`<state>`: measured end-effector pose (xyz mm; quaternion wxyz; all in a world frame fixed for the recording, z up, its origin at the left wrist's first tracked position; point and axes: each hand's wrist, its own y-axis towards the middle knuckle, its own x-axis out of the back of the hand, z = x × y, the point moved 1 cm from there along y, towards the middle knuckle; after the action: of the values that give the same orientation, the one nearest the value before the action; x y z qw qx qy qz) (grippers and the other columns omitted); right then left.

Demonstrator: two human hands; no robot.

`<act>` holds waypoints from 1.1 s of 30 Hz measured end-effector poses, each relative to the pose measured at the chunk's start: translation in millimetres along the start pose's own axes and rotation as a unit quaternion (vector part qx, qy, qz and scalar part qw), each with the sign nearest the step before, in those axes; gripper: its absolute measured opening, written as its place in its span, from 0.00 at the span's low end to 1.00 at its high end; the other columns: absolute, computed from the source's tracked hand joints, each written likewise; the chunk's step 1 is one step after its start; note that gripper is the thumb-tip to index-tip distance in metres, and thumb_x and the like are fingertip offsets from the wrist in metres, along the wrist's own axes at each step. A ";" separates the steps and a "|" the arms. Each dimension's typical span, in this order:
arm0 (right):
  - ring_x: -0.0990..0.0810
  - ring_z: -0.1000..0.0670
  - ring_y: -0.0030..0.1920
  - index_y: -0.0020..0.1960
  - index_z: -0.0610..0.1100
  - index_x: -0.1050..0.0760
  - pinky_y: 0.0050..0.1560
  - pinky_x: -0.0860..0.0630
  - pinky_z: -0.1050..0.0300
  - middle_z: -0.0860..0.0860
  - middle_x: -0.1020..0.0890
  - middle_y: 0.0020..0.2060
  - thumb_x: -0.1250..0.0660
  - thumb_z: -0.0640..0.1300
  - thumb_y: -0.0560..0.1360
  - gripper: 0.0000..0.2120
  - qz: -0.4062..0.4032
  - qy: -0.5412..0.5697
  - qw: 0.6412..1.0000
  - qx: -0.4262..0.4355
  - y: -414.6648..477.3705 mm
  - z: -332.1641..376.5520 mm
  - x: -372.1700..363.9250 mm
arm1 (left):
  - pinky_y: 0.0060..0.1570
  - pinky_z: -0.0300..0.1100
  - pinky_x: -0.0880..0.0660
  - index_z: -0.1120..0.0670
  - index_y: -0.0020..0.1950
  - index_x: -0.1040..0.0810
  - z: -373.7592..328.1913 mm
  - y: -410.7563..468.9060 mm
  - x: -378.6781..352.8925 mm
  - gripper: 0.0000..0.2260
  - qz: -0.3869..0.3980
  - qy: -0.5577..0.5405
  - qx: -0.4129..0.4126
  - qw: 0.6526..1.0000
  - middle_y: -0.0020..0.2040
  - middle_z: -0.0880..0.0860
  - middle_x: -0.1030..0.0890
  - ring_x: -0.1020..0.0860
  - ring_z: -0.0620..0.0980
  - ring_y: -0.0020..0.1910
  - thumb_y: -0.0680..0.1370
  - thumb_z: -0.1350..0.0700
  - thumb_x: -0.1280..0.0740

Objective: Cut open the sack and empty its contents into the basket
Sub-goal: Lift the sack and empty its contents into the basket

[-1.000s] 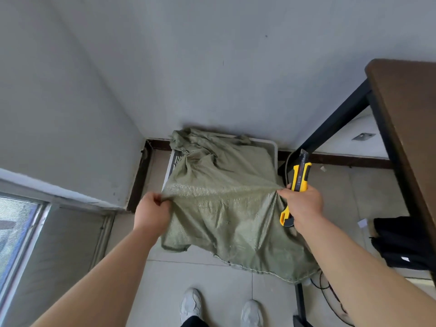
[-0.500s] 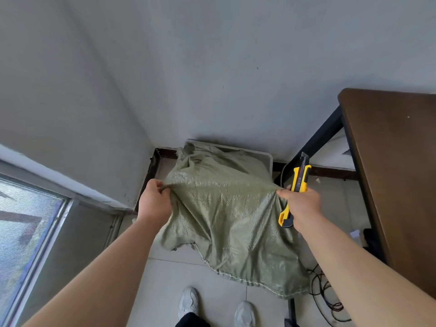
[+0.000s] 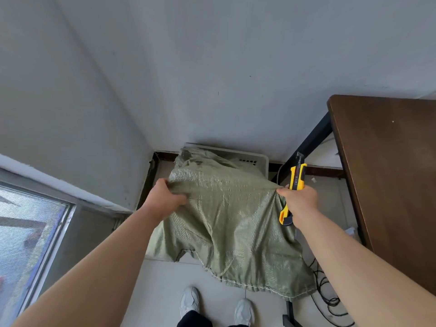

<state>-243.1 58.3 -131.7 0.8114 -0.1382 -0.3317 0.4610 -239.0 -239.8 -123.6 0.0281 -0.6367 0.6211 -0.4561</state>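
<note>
A green woven sack (image 3: 233, 218) hangs limp over a white plastic basket (image 3: 256, 159) that stands in the corner against the wall. My left hand (image 3: 165, 199) grips the sack's left side. My right hand (image 3: 300, 201) pinches the sack's right side and also holds a yellow and black utility knife (image 3: 296, 180), blade end pointing up. The sack's stitched hem droops toward my feet. Its far end lies inside the basket, whose inside is hidden by the cloth.
A dark brown table (image 3: 387, 175) with black legs stands at the right. Black cables (image 3: 328, 296) lie on the floor beneath it. A window (image 3: 28, 234) is at the left. My white shoes (image 3: 191, 300) stand on the tiled floor just behind the sack.
Both hands have lifted the sack higher and pulled it tauter between them. The view has tilted up, showing more wall and table.
</note>
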 end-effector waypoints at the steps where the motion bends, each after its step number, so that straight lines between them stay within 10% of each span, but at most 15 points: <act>1: 0.29 0.48 0.33 0.35 0.45 0.27 0.32 0.33 0.58 0.48 0.26 0.31 0.27 0.35 0.70 0.11 0.001 -0.008 1.000 0.002 0.8 -1.1 -0.2 | 0.30 0.36 0.33 0.57 0.58 0.32 0.8 0.7 2.1 0.17 0.007 0.051 -0.007 0.999 0.44 0.52 0.25 0.26 0.46 0.38 0.73 0.60 0.30; 3: 0.29 0.49 0.32 0.35 0.45 0.27 0.33 0.32 0.58 0.48 0.26 0.31 0.27 0.35 0.69 0.11 0.003 -0.022 1.000 0.006 1.9 -3.1 -0.3 | 0.28 0.37 0.34 0.58 0.46 0.28 2.5 4.3 4.8 0.04 -0.004 0.104 -0.028 0.994 0.38 0.53 0.25 0.28 0.49 0.34 0.74 0.63 0.34; 6: 0.28 0.49 0.32 0.35 0.45 0.27 0.37 0.31 0.56 0.48 0.25 0.31 0.27 0.36 0.69 0.10 0.007 -0.044 0.999 0.008 3.7 -4.6 -1.4 | 0.28 0.39 0.36 0.55 0.36 0.30 2.7 10.2 3.5 0.10 -0.030 0.108 -0.059 0.992 0.33 0.52 0.28 0.30 0.49 0.31 0.77 0.64 0.40; 28: 0.30 0.49 0.31 0.35 0.44 0.27 0.33 0.33 0.57 0.47 0.26 0.30 0.27 0.37 0.69 0.10 0.003 -0.029 1.000 -0.012 25.5 -9.5 -9.0 | 0.30 0.42 0.36 0.57 0.45 0.30 -12.7 41.2 -8.3 0.07 -0.025 0.062 -0.072 0.995 0.37 0.54 0.28 0.31 0.50 0.33 0.80 0.60 0.45; 33: 0.29 0.47 0.32 0.35 0.45 0.27 0.37 0.30 0.55 0.47 0.26 0.30 0.27 0.37 0.69 0.11 -0.003 -0.019 0.999 -0.026 32.2 -12.9 -13.7 | 0.31 0.39 0.34 0.57 0.61 0.32 -11.7 45.6 -8.5 0.12 -0.028 -0.016 -0.030 0.999 0.41 0.49 0.27 0.28 0.46 0.36 0.79 0.59 0.38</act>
<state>-260.5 65.1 -164.0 0.8026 -0.1495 -0.3595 0.4520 -279.5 -237.0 -148.9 0.0058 -0.6617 0.6156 -0.4280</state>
